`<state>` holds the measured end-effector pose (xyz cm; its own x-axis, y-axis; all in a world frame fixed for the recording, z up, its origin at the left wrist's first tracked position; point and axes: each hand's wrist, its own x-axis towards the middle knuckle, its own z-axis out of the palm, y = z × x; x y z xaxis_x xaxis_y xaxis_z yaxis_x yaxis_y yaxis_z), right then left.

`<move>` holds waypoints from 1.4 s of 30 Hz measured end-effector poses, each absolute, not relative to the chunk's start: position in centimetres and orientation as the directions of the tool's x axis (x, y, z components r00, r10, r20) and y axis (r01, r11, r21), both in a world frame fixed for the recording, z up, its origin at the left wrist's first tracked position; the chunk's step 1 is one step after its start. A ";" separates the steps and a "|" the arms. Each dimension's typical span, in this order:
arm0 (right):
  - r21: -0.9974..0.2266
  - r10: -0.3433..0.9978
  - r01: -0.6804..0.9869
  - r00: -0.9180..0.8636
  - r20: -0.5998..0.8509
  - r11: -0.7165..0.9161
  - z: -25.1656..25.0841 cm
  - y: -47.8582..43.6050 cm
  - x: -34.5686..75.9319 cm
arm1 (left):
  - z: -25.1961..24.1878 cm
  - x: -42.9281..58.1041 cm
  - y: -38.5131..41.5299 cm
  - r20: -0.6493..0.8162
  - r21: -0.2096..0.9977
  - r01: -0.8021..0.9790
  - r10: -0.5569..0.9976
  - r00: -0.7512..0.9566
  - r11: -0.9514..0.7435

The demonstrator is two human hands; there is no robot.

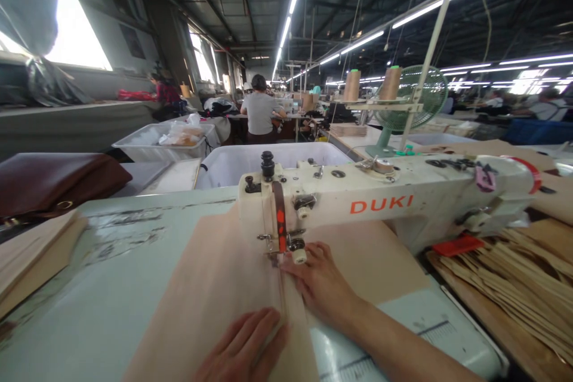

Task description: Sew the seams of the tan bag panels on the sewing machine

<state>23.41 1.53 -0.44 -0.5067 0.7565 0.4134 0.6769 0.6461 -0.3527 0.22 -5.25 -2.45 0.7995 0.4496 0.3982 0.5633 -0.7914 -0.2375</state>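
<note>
A cream sewing machine marked DUKI stands across the pale green table. A large tan sheet of material lies under its needle head, with a narrow strip running toward me. My right hand lies flat on the sheet just right of the needle, fingers stretched toward the presser foot. My left hand rests flat on the sheet nearer me, fingertips against the strip's left edge. Neither hand grips anything.
A heap of tan strips lies right of the machine. A brown bag and stacked tan pieces sit at the left. White bins stand behind the table. A green fan and thread cones are beyond. Other people work in the distance.
</note>
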 end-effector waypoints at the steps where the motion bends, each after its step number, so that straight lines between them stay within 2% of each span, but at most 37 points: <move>1: -0.361 0.755 0.671 -0.506 0.416 0.648 -0.4 1.5 23.5 | -2.4 0.2 -5.1 0.395 -0.211 0.565 0.459 0.796 -0.798; 7: -0.391 0.755 0.652 -0.494 0.432 0.650 -0.5 1.3 23.5 | -1.1 0.4 -4.3 0.329 -0.067 0.611 0.561 0.760 -0.789; 12: -0.405 0.779 0.669 -0.480 0.403 0.622 -0.1 1.3 23.4 | 0.8 1.0 -3.7 0.383 0.054 0.603 0.574 0.723 -0.796; 19: -0.399 0.783 0.681 -0.464 0.415 0.614 0.1 1.3 23.4 | 1.4 0.7 -2.8 0.356 0.069 0.632 0.611 0.707 -0.772; 28: -0.432 0.791 0.671 -0.433 0.433 0.603 0.2 1.5 23.4 | 0.5 0.4 -1.1 0.229 0.155 0.687 0.702 0.674 -0.710; 34: -0.427 0.809 0.697 -0.414 0.416 0.576 0.0 1.5 23.4 | 1.0 0.4 -0.9 0.291 0.158 0.614 0.631 0.719 -0.773; 42: -0.456 0.790 0.657 -0.396 0.468 0.600 -0.2 1.6 23.1 | 0.9 -0.1 -0.4 0.353 0.155 0.623 0.632 0.690 -0.767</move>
